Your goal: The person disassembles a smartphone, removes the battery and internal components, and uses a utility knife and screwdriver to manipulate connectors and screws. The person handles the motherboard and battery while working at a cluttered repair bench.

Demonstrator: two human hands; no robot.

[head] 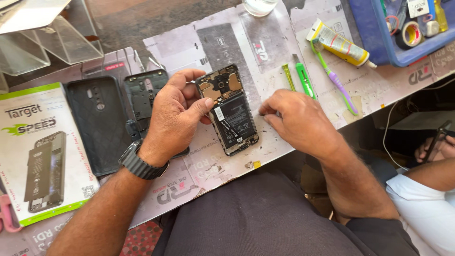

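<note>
An opened phone (229,110) with its back off lies on the worktable, its black battery and copper-coloured boards showing. My left hand (174,114) grips its left edge, thumb pressed on the upper side. My right hand (295,121) rests just right of the phone with fingertips pinched together near the phone's edge; whether they pinch anything I cannot see. A dark watch band (139,163) circles my left wrist.
A black inner phone frame (142,95) and a black textured case (99,123) lie left of my left hand, beside a white and green box (40,151). Behind sit green tools (303,78), a toothbrush (334,78), a glue tube (339,42) and a blue tray (379,42). Another person's hand (436,147) holds a phone at right.
</note>
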